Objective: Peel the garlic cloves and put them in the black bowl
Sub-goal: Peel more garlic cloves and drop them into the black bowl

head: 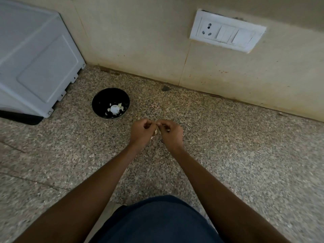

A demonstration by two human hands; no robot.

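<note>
We look down on a speckled granite counter (228, 155) in beige, grey and black, which runs back to a wall of cream, faintly stained tiles (140, 41). A dark, grimy seam marks where the two meet. On the wall we see a white plastic switch plate (227, 31) with a three-pin socket and rocker switches, mounted slightly askew. At the left stands a pale grey metal appliance casing (35, 58), tilted in our wide view. The light is soft and even.
</note>
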